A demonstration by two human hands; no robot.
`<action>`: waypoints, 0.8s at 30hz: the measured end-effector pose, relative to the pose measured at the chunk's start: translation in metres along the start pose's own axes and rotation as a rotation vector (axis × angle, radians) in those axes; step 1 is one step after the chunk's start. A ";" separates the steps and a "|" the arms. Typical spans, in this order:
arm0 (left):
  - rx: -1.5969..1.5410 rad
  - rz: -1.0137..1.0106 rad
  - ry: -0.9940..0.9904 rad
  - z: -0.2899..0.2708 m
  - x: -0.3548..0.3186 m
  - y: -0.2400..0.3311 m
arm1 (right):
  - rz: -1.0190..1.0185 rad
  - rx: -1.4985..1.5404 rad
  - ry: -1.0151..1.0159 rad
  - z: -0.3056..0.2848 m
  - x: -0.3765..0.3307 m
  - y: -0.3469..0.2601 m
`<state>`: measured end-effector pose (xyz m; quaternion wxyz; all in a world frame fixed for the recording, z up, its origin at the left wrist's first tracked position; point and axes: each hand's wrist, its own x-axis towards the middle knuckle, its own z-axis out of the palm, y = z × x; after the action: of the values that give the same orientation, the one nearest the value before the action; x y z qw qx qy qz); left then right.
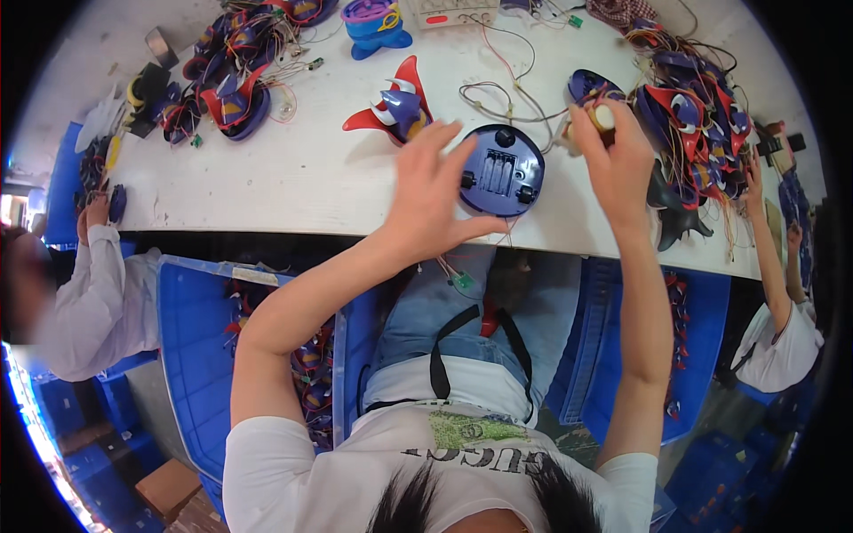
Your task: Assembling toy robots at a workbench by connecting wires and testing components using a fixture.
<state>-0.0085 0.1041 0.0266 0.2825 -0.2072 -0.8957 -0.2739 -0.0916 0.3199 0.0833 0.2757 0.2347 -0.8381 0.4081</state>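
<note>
A round dark-purple toy base [503, 178] lies underside up at the table's front edge, its battery slot and small black wheels showing. My left hand [429, 195] is at its left side, fingers and thumb spread, slightly blurred; whether it touches the base I cannot tell. To the right of the base, my right hand [616, 164] is closed round a tool with a rounded pale-yellow handle end [603, 116]; the tool's other end is hard to make out. Beyond my left hand sits a red, purple and white toy piece [402, 102], partly hidden by my fingers.
Heaps of similar wired toy parts lie at the left [233, 98] and right [697, 124]. Loose wires [498, 98] run behind the base. A blue-and-purple container [373, 28] stands at the back. Blue bins [191, 355] flank my lap. Co-workers [98, 293] sit either side.
</note>
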 end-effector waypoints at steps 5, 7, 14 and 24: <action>0.089 -0.453 0.037 -0.042 -0.036 -0.029 | 0.164 -0.076 -0.064 0.003 -0.006 0.027; 0.133 -0.470 0.022 -0.036 -0.030 -0.050 | 0.108 -0.178 0.091 0.006 -0.015 0.011; -0.042 -0.581 0.038 -0.014 0.022 -0.075 | -0.258 -0.291 -0.244 0.082 -0.051 -0.078; -1.176 -0.798 0.254 -0.050 0.031 -0.051 | 0.013 0.152 -0.374 0.030 -0.016 -0.053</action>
<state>-0.0392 0.0420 0.0612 0.1044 0.0516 -0.5676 -0.8150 -0.0551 0.2688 0.0874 0.0942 0.3210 -0.8431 0.4211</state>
